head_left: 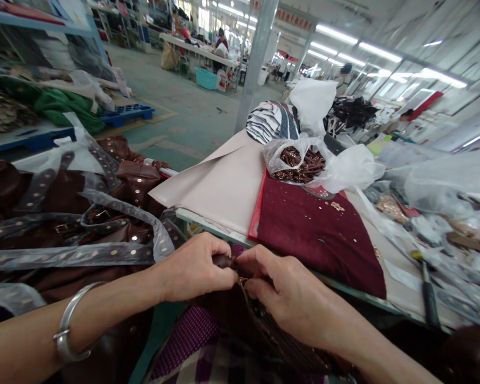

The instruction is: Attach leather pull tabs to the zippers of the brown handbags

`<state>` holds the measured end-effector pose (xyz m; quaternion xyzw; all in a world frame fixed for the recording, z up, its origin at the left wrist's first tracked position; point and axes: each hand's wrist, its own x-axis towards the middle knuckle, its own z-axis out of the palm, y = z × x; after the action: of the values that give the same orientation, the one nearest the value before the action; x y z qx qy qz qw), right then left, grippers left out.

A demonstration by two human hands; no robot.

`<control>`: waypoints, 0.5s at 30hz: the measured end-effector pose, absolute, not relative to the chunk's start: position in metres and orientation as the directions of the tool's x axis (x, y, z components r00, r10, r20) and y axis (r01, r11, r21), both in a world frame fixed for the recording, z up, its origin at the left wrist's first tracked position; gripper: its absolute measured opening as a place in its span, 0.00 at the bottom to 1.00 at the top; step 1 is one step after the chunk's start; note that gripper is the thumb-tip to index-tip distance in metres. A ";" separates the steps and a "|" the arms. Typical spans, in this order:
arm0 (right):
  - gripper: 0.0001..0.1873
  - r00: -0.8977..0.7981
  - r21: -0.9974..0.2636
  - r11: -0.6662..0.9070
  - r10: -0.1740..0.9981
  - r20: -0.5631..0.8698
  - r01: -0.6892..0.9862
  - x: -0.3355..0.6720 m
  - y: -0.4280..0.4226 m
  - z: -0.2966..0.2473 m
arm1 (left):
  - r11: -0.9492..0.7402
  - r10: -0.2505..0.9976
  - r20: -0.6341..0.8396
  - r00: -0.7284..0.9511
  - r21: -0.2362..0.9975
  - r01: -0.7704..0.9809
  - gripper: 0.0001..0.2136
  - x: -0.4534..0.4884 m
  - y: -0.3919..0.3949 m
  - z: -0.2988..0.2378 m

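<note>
A dark brown leather bag point(224, 306) lies in the lap, with a gold-coloured zip or metal edging along its opening. My left hand point(202, 266) is closed on a brown leather part at the top of the bag, thumb and fingers pinching it. Right beside it, my right hand point(278, 282) pinches the same leather part, close to a small gold metal piece point(243, 280). The fingertips of both hands almost meet and hide most of what lies between them.
Brown leather bags with plastic-wrapped studded straps point(136, 253) are heaped at left. Ahead, a worktable carries a maroon cloth point(304, 234) with small gold rings point(337, 206), and a plastic bag of brown leather pieces point(300, 164). A black-handled tool point(429, 298) lies at right.
</note>
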<state>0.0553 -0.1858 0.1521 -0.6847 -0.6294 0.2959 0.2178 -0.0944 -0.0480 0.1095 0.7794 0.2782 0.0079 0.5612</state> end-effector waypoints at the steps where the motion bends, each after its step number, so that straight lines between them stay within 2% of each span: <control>1: 0.15 0.045 -0.646 -0.124 0.989 -0.138 0.753 0.057 -0.188 0.153 | -0.190 0.444 -0.310 0.841 0.885 0.426 0.11 -0.095 -0.046 0.111; 4: 0.16 0.121 -0.568 -0.199 0.978 -0.172 0.799 0.068 -0.200 0.157 | -0.172 0.454 -0.299 0.839 0.895 0.412 0.14 -0.100 -0.036 0.118; 7: 0.17 0.179 -0.523 -0.261 0.963 -0.203 0.811 0.084 -0.215 0.159 | -0.240 0.488 -0.246 0.837 0.884 0.400 0.19 -0.105 -0.023 0.129; 11: 0.18 0.182 -0.551 -0.293 0.951 -0.248 0.781 0.105 -0.229 0.159 | -0.383 0.543 -0.177 0.821 0.818 0.430 0.22 -0.101 -0.009 0.147; 13: 0.14 0.196 -0.548 -0.283 0.957 -0.213 0.787 0.114 -0.230 0.158 | -0.508 0.548 -0.109 0.830 0.745 0.433 0.22 -0.091 -0.001 0.157; 15: 0.13 0.277 -0.441 -0.302 0.953 -0.121 0.845 0.122 -0.227 0.156 | -0.601 0.551 -0.015 0.834 0.687 0.409 0.23 -0.076 0.007 0.168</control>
<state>0.1216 -0.2274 0.1558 -0.7856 -0.5722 0.1841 0.1468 -0.0756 0.0072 0.1684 0.8890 0.2701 0.0998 0.3561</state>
